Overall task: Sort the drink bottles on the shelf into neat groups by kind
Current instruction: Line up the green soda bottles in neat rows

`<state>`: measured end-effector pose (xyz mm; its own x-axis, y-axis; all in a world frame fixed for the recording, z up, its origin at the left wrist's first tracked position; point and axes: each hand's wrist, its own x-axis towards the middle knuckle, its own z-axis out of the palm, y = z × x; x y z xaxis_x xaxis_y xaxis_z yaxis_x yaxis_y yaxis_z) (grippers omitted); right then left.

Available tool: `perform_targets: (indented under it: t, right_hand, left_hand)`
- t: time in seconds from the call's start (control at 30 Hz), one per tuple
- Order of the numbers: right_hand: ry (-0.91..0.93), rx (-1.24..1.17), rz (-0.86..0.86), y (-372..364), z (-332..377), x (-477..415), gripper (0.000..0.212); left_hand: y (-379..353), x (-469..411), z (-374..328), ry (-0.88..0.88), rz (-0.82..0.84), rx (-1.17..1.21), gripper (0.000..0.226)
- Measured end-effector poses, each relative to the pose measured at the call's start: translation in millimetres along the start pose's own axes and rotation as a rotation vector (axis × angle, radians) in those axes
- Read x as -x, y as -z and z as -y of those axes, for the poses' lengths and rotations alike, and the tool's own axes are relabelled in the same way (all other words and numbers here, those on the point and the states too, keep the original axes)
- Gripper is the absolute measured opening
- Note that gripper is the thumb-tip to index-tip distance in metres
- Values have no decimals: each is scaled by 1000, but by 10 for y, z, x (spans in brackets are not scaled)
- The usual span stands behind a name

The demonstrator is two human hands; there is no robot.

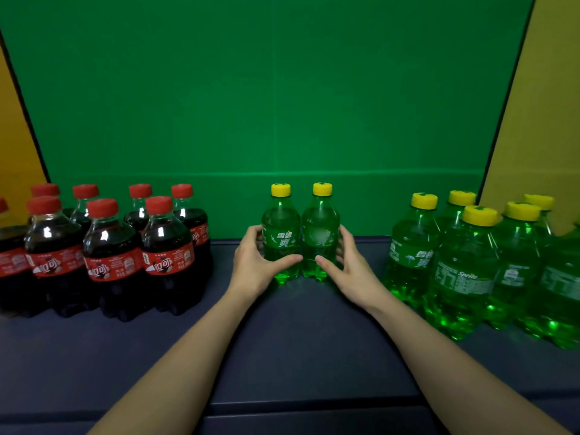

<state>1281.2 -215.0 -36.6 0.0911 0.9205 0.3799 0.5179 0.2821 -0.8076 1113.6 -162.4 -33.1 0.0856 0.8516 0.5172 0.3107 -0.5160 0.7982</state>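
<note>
Green back wall fills the far side, with a yellow side panel on the left and another on the right. Dark shelf runs the full width in front of it. Left end of the shelf: group of cola bottles, red caps, red labels, all upright, packed in two rows, near and far. Right end: group of green soda bottles, yellow caps, upright, also packed close; the rightmost is cut off by the frame edge. Between the two groups, well apart from both and toward the far edge, two more green bottles stand upright and touch side by side: left green bottle and right green bottle. Left hand wraps the left green bottle at label height, thumb across its near face, fingers curled round its left side. Right hand mirrors this on the right green bottle, thumb in front, fingers curled round its right side. Both bottle bases appear to rest on the shelf.
</note>
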Motion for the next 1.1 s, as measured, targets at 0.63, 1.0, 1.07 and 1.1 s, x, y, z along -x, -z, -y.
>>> perform_targets:
  t: [0.63,1.0,1.07,1.1]
  right_hand:
    - [267,209,-754,712,297,1451,32]
    - [-82,310,-654,854,13,1435,63]
    - [-93,333,-639,876,40,1427,66]
    - [-86,330,-632,890,54,1427,65]
  left_hand:
    - [-293,623,-675,-418,87,-96,34]
    - [-1307,377,-892,-1,545,160,97]
    - [-1335,335,-886,74,582,263,85]
    - [-1328,325,-889,98,600,312,76]
